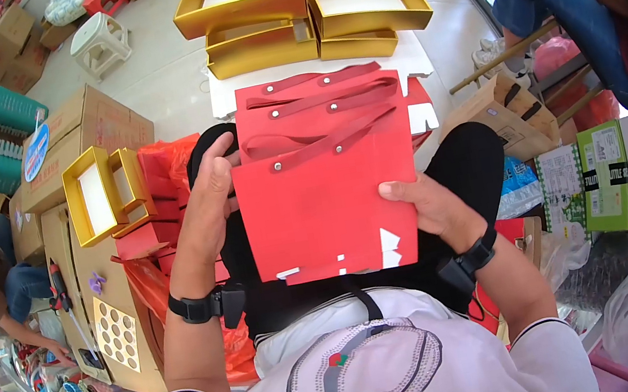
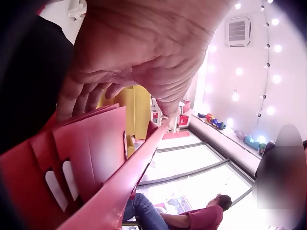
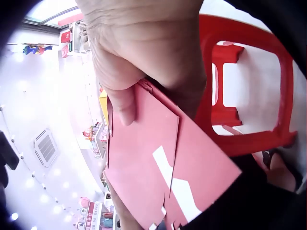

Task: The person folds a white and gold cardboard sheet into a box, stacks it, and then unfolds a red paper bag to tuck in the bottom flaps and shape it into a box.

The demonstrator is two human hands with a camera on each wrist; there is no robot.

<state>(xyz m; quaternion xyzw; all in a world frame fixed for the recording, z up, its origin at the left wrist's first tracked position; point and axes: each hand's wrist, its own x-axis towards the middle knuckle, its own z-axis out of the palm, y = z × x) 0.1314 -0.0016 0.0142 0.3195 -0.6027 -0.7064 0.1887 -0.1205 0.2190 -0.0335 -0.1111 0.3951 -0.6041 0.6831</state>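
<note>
A stack of red paper gift bags (image 1: pixel 330 210) with ribbon handles and metal eyelets stands over the person's lap, the bags overlapping one behind another. My right hand (image 1: pixel 437 209) grips the right edge, its thumb (image 3: pixel 125 108) flat on the front face and the other fingers hidden behind. Along the left edge, my left hand (image 1: pixel 206 193) is upright with fingers extended, touching the side. In the left wrist view, the left hand (image 2: pixel 144 52) spreads thumb and fingers over the bags' edges (image 2: pixel 103 139). White cut-out shapes show near the front bag's lower edge.
Gold boxes (image 1: pixel 242 15) sit on a white surface (image 1: pixel 222 95) ahead. More gold boxes (image 1: pixel 91 196) and cartons (image 1: pixel 98 120) stand left. A kraft bag (image 1: pixel 496 116) and a seated person (image 1: pixel 539 0) are at right. A red stool (image 3: pixel 283 62) stands beside the right hand.
</note>
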